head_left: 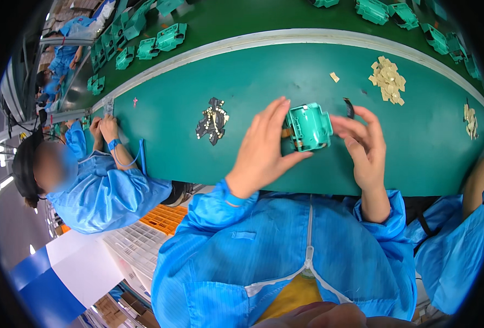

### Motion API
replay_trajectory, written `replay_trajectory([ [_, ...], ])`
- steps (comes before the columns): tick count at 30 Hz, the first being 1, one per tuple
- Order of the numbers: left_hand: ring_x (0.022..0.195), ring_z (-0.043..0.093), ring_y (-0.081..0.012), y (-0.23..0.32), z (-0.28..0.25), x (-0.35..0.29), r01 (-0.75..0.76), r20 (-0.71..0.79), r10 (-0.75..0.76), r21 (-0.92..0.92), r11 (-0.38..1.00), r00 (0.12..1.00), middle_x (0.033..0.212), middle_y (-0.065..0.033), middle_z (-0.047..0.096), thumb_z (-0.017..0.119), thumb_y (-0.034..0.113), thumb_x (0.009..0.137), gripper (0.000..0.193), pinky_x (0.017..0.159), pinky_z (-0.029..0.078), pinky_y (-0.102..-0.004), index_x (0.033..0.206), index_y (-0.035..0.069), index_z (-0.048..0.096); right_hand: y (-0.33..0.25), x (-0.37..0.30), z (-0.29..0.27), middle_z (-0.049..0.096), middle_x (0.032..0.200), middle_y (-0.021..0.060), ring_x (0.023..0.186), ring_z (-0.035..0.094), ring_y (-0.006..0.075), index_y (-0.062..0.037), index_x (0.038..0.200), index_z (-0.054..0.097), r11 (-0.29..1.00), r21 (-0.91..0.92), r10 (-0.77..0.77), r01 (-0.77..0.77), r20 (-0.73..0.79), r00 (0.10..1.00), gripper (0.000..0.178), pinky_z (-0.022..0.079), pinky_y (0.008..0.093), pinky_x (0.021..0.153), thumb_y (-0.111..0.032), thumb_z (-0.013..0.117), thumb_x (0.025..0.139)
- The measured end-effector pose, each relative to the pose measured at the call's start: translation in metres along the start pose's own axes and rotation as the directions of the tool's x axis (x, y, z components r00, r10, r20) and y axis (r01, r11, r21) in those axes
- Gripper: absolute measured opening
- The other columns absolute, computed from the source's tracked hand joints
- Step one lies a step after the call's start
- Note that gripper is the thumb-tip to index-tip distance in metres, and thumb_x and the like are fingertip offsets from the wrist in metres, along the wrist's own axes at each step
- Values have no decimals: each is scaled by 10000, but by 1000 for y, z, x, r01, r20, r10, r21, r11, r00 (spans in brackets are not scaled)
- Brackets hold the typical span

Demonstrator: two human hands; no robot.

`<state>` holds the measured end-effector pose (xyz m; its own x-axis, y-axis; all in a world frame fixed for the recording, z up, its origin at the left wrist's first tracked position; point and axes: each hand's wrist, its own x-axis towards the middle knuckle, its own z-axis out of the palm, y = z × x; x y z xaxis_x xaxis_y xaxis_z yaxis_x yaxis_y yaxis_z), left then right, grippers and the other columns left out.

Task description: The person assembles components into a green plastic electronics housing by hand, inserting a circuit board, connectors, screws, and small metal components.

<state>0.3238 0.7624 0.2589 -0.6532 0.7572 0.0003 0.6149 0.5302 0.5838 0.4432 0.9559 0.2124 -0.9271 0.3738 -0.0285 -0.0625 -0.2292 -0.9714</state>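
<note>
My left hand (264,145) grips a teal plastic housing (310,127) over the green bench, its thumb along the near side and its fingers along the far side. An amber-brown flat piece (286,133) sticks out of the housing's left side. To the right, my right hand (366,145) is bent, with a small curved black strip (350,108) between its fingers. Its fingertips come close to the housing's right edge; whether they touch is hard to tell. Left of my left hand lies a heap of black strips with pale patches (213,121).
Beige pieces form a pile (387,81) at the back right, with a single one (334,77) nearby. More pale pieces (470,121) lie at the far right. Beyond the bench's raised rail (286,37) stand several teal housings (171,37). Co-workers in blue sit on both sides.
</note>
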Motion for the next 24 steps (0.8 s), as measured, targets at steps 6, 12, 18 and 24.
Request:
replay_trajectory([
  [6,1338,448,-394,-35,-33,-17,-46,-33,54,202,978,998,1478,-211,438,824,116,765,806,1092,402,-458,1447,21,405,6,-4,-2,654,1199,161,1123,634,222,12,1325,427,998,-61,-2,0,-34,999,442,485,325,949,37,533,897],
  [12,1336,458,-361,-7,-2,-18,115,-93,-136,-201,973,986,1418,-205,495,860,148,745,827,1087,402,-440,1435,18,423,-6,4,15,651,1149,123,1006,625,168,18,1212,522,999,-19,51,-50,44,998,326,479,308,949,50,561,890],
  [18,1354,427,-346,-18,-13,-2,11,101,28,-363,932,994,1485,-173,422,827,62,734,867,1145,348,-437,1479,52,384,3,3,-3,638,980,59,878,585,85,-5,933,593,966,136,212,-219,67,975,63,474,236,799,38,614,892],
  [24,1369,416,-325,-13,15,-2,27,-42,-51,-442,897,998,1546,-157,325,774,5,749,874,1148,344,-431,1493,74,321,-12,10,5,639,921,40,814,570,56,-12,873,576,902,69,414,-426,140,900,72,452,210,715,37,627,885],
])
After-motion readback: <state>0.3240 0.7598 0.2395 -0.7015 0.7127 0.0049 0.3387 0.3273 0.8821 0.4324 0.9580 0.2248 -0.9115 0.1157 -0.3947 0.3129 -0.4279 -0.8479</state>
